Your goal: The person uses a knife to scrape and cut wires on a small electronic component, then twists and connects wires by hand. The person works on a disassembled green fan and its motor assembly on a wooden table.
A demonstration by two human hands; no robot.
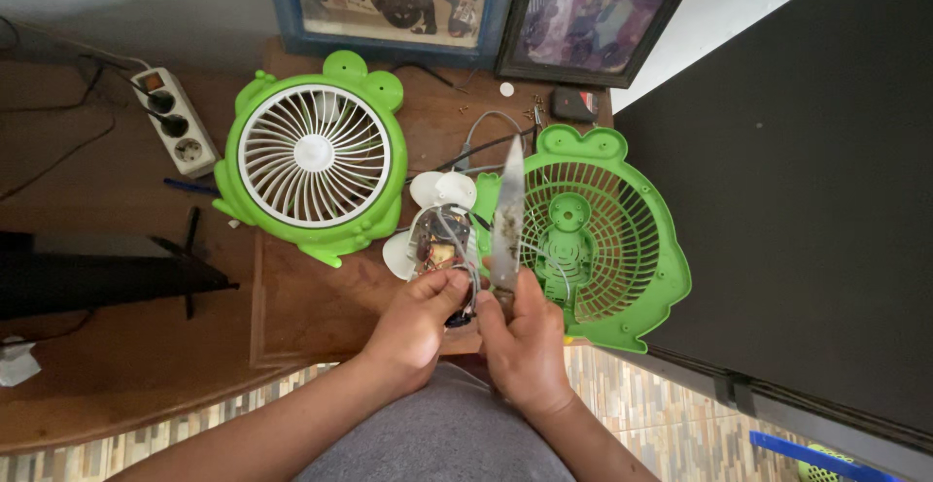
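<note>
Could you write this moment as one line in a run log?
left hand: holds fan motor | right hand: grips knife, blade up | front grille left | rear grille right

White power strip (177,120) at the left; two framed pictures (394,1) leaning behind; black panel (807,190) on the right.

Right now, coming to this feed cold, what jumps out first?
The knife at centre, blade pointing up away from the person, gripped by the right hand, while the left hand holds the fan's wired motor assembly just beside it. Flanking them on the wooden table are two bright green frog-shaped fan halves: the front cover with white grille at left, the rear green grille at right.
</note>
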